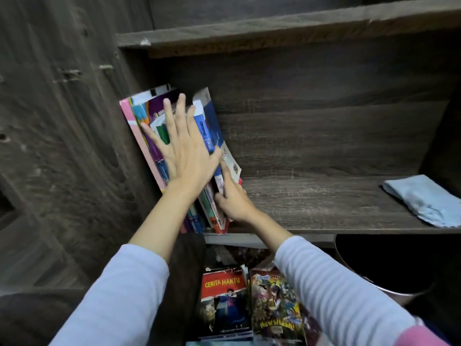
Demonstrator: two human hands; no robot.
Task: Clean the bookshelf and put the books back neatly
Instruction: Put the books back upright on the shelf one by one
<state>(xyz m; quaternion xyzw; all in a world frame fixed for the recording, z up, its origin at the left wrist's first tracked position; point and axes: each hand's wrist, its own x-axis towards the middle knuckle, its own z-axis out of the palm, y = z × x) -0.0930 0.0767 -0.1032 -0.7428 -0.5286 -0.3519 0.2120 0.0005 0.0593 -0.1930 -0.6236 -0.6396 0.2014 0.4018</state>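
While the bookshelf (324, 203) carries a leaning row of books (147, 113) at its left end, shelving looks under way. The left hand (185, 156) presses flat on the spines, fingers spread straight, and the right hand (233, 204) pinches the blue book (207, 136) at its lower edge; next it probably needs pushing upright and flush.

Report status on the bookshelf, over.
Left hand flat on the leaning books. Right hand grips the blue-spined book at its lower end. Blue cloth lies at the shelf right end, apart from them.
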